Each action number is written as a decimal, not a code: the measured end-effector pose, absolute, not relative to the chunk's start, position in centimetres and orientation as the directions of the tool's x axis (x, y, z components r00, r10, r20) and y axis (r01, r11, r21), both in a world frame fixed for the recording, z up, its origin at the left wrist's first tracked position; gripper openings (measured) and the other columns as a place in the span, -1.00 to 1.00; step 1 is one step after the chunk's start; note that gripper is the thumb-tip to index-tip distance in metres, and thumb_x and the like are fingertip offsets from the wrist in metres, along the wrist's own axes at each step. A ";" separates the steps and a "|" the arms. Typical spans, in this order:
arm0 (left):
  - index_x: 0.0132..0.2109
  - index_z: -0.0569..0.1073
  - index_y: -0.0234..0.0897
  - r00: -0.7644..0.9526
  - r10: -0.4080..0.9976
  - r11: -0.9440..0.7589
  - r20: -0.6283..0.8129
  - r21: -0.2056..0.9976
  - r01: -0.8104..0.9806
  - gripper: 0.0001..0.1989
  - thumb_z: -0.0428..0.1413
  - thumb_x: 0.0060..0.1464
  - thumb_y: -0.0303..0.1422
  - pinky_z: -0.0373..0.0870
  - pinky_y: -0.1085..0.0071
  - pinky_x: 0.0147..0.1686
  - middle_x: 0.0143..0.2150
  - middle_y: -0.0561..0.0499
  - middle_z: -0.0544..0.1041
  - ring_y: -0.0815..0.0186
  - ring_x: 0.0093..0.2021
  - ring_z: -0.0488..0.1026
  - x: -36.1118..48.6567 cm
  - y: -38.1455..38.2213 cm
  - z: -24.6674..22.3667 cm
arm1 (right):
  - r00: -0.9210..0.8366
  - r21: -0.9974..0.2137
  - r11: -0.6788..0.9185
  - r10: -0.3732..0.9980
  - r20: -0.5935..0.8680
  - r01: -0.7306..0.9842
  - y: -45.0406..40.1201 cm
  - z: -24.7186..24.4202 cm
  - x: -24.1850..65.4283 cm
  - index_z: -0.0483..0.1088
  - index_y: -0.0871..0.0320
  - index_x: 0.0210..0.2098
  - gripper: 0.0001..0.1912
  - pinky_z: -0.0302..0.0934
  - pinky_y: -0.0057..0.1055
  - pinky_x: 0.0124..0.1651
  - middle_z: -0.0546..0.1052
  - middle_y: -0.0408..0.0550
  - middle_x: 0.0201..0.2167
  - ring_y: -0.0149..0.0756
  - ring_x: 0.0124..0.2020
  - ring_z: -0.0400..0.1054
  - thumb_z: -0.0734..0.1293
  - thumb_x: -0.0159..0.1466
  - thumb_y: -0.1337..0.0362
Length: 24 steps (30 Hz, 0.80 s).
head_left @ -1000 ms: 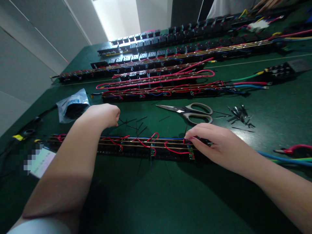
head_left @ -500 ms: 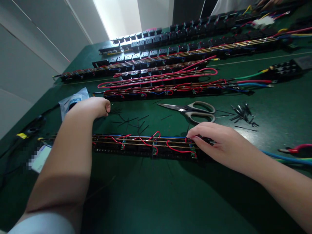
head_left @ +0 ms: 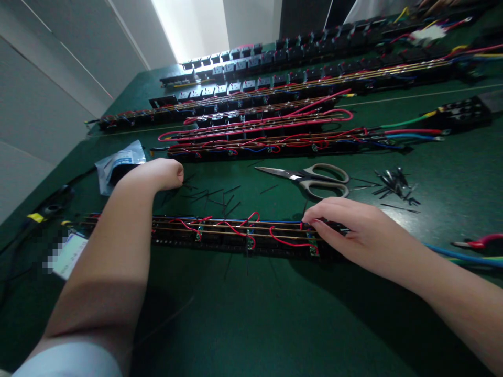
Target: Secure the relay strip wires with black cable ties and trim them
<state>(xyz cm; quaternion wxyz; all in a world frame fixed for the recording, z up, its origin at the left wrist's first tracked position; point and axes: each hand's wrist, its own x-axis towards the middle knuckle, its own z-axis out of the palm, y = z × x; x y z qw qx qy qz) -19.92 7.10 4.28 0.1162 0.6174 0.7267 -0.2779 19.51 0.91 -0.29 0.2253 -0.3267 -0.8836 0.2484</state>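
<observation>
Nearest to me on the green table lies a long black strip (head_left: 223,241) with brown bars, red and blue wires and small green boards. My right hand (head_left: 346,225) is at its right part, thumb and forefinger pinched over the wires; what they hold is too small to make out. My left hand (head_left: 167,174) is curled closed behind the strip, by the left end of some scattered thin black ties (head_left: 212,199). Its fingertips are mostly hidden. An opened plastic bag (head_left: 118,165) lies just left of that hand.
Grey-handled scissors (head_left: 310,180) lie behind my right hand, with a pile of black offcuts (head_left: 395,183) to their right. Several more wired strips (head_left: 267,144) run across the back. A person's hand (head_left: 434,6) shows at the top right.
My left hand has shifted slightly right, away from the bag, and more of the bag shows. My right hand keeps its place on the strip.
</observation>
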 end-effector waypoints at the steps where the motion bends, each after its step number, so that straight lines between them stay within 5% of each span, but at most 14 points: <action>1: -0.26 0.53 -0.19 -0.197 0.822 0.079 -0.535 -0.235 0.969 -0.78 0.08 -0.09 -0.31 0.32 0.35 -0.32 -0.22 -0.05 0.63 0.14 -0.24 0.54 -19.8 7.0 4.4 | -0.686 -0.587 0.662 0.689 0.232 0.466 0.9 -0.3 19.6 0.49 0.06 -0.21 -0.80 0.39 -0.27 -0.28 0.62 -0.06 -0.27 -0.20 -0.26 0.52 0.22 0.39 0.29; 6: -0.28 0.48 -0.18 -0.144 0.781 0.115 -0.607 -0.086 0.990 -0.80 0.06 -0.13 -0.32 0.37 0.35 -0.29 -0.35 0.03 0.63 0.17 -0.27 0.57 -19.4 6.6 5.0 | -0.686 -0.589 0.652 0.695 0.215 0.477 0.9 -0.1 19.6 0.49 0.07 -0.20 -0.78 0.40 -0.26 -0.25 0.63 -0.05 -0.25 -0.19 -0.25 0.52 0.20 0.40 0.27; 14: -0.28 0.45 -0.20 -0.089 0.814 0.085 -0.574 -0.034 0.996 -0.84 0.06 -0.07 -0.34 0.35 0.35 -0.32 -0.42 0.05 0.60 0.20 -0.35 0.54 -18.5 5.6 6.5 | -0.682 -0.587 0.645 0.703 0.205 0.489 1.0 -0.2 19.4 0.49 0.07 -0.21 -0.79 0.39 -0.25 -0.24 0.63 -0.05 -0.26 -0.19 -0.25 0.53 0.21 0.39 0.26; 18: -0.16 0.46 -0.27 -0.050 0.958 0.044 -0.281 -0.025 0.999 -0.80 0.04 0.06 -0.37 0.31 0.36 -0.23 -0.47 0.11 0.54 0.30 -0.36 0.46 -16.1 3.5 9.7 | -0.675 -0.596 0.642 0.706 0.216 0.481 0.9 -0.1 19.5 0.49 0.04 -0.23 -0.81 0.39 -0.26 -0.26 0.64 -0.06 -0.27 -0.18 -0.26 0.53 0.23 0.38 0.26; 21: -0.06 0.39 -0.33 0.061 0.995 -0.028 -0.073 0.388 0.921 -0.77 0.03 0.13 -0.40 0.36 0.35 -0.17 -0.41 0.12 0.56 0.35 -0.31 0.49 -12.4 1.0 11.2 | -0.677 -0.598 0.647 0.701 0.224 0.472 0.9 0.1 19.5 0.48 0.03 -0.25 -0.83 0.39 -0.26 -0.30 0.63 -0.06 -0.29 -0.17 -0.28 0.53 0.24 0.35 0.30; 24: -0.16 0.29 -0.24 0.223 0.975 -0.123 -0.008 0.816 0.564 -0.87 0.06 0.13 -0.38 0.42 0.38 -0.30 -0.46 0.14 0.51 0.36 -0.42 0.51 -7.5 -0.9 9.4 | -0.684 -0.600 0.653 0.693 0.227 0.463 0.9 0.0 19.6 0.48 0.03 -0.23 -0.86 0.41 -0.24 -0.27 0.62 -0.04 -0.27 -0.16 -0.26 0.52 0.27 0.32 0.31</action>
